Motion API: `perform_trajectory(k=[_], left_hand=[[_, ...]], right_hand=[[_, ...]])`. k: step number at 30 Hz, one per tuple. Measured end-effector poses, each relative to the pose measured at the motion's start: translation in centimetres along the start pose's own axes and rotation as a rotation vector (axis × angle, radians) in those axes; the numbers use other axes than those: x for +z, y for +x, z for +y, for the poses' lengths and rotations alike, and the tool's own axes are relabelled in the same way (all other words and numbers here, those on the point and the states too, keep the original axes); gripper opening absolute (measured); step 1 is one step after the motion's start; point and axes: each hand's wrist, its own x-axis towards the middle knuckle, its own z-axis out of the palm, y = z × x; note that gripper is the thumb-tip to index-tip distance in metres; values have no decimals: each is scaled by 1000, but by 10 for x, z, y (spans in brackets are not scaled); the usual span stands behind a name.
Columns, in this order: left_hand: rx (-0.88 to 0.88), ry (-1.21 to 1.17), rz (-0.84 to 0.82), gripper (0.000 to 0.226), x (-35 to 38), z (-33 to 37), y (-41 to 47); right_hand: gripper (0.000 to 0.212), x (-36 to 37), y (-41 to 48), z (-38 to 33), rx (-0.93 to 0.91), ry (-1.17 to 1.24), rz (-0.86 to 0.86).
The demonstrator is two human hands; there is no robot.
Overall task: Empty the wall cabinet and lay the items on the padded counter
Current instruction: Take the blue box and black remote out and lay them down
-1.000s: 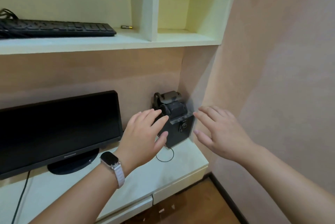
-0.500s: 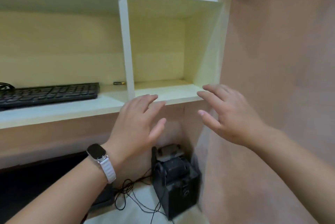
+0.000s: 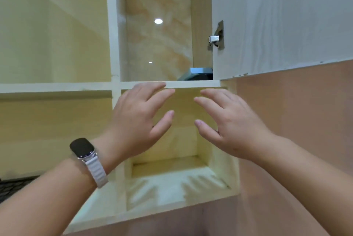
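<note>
Two bare hands hover before the lower right compartment of the wall cabinet (image 3: 112, 25). Past a dark keyboard (image 3: 11, 188) edge at far left, the left hand (image 3: 139, 121), a watch (image 3: 84, 149) on its wrist, has its fingers spread and grips nothing, and the right hand (image 3: 229, 123) beside it is likewise spread, apart from everything. Above them a dark bluish item (image 3: 198, 74) sits at the right end of the upper shelf (image 3: 191, 84), just beside the open door (image 3: 277, 16) and below its metal hinge (image 3: 216, 37).
</note>
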Motion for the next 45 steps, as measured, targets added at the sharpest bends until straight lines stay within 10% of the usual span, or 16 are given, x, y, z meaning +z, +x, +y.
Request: perform_trajectory(k=[18, 24, 34, 45], left_hand=[[18, 103, -773, 45, 72, -34, 192], [69, 145, -639, 7, 78, -35, 191], [63, 259, -255, 28, 26, -42, 159], [87, 125, 164, 19, -25, -53, 91]], right_hand=[[51, 53, 48, 38, -129, 121, 252], [51, 59, 50, 39, -146, 119, 309], [53, 53, 48, 39, -149, 111, 244], [58, 0, 72, 12, 72, 98, -186]])
